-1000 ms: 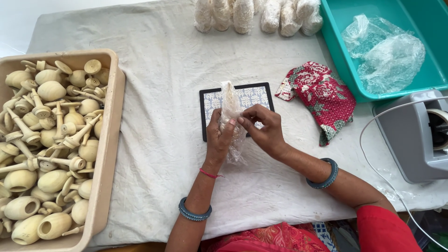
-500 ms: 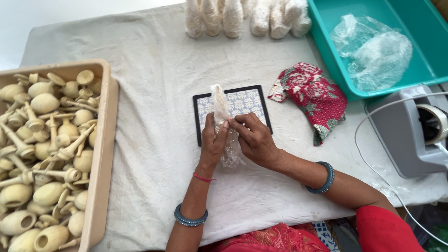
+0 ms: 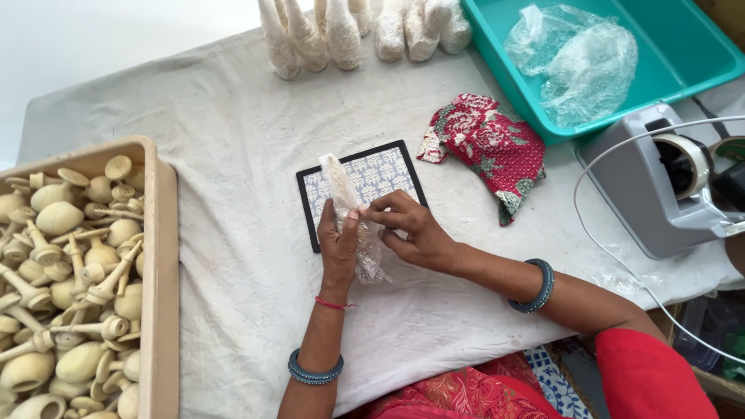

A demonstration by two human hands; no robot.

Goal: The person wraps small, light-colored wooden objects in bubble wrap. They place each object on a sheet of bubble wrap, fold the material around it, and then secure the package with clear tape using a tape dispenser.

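Observation:
My left hand (image 3: 340, 247) grips a long clear plastic bag (image 3: 351, 211) with pale wooden pieces inside, held upright over a patterned black-rimmed square board (image 3: 388, 172). My right hand (image 3: 413, 230) pinches the same bag from the right side at its middle. Both hands hover above the white cloth-covered table (image 3: 233, 132), just below the board.
A beige crate (image 3: 161, 271) full of pale wooden pieces (image 3: 70, 279) stands at the left. Several filled bags (image 3: 341, 27) lie at the far edge. A teal tub (image 3: 698, 54) holds crumpled plastic (image 3: 578, 62). A red floral cloth (image 3: 489, 147) and grey tape dispenser (image 3: 660, 186) lie right.
The view has shifted a little, so the table's things sit lower and further left in frame. Both hands stay on the bag, and my right fingers have moved slightly along it.

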